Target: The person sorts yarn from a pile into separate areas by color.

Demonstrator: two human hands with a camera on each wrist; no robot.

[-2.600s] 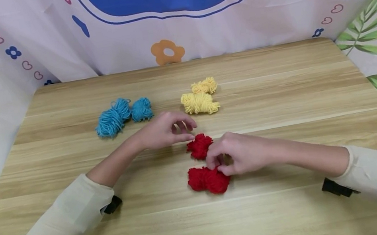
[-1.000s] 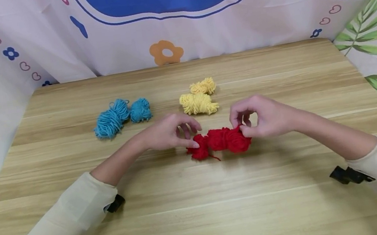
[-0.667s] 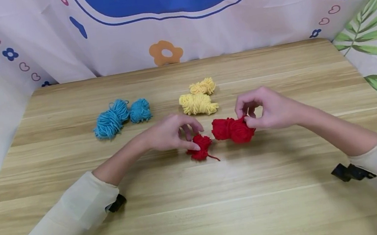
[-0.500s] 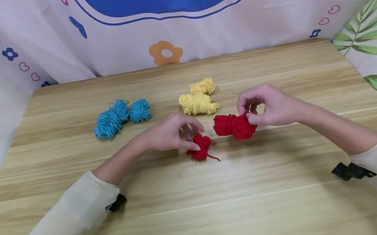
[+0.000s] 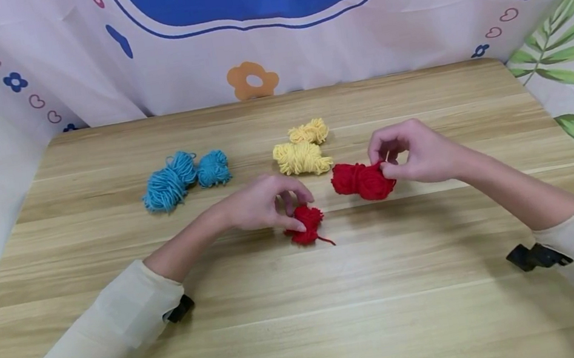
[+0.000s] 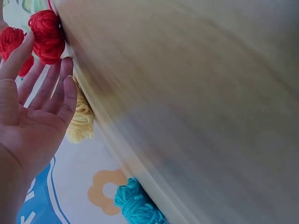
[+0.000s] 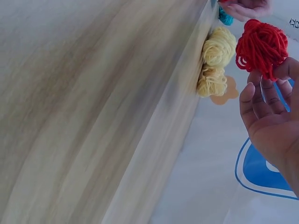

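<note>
In the head view my right hand (image 5: 418, 151) pinches the right end of a larger red yarn bundle (image 5: 361, 181), tied round its middle and held up off the table. The right wrist view shows that red yarn bundle (image 7: 262, 46) between thumb and fingers. My left hand (image 5: 265, 203) is at a smaller red yarn bundle (image 5: 308, 223) lying on the table, a loose strand trailing from it. Its thumb overlaps the bundle in the head view. In the left wrist view the left hand's fingers (image 6: 49, 91) look fairly straight; whether they press the yarn I cannot tell.
Two yellow yarn bundles (image 5: 302, 158) lie touching behind the red ones. Blue yarn bundles (image 5: 166, 187) sit further left on the wooden table (image 5: 309, 335). A printed cloth (image 5: 184, 71) hangs along the table's back edge.
My right hand took the larger red bundle from nearer the front, lifted it beside the small one, then carried it back and right. The left hand moved slightly right over the small bundle.
</note>
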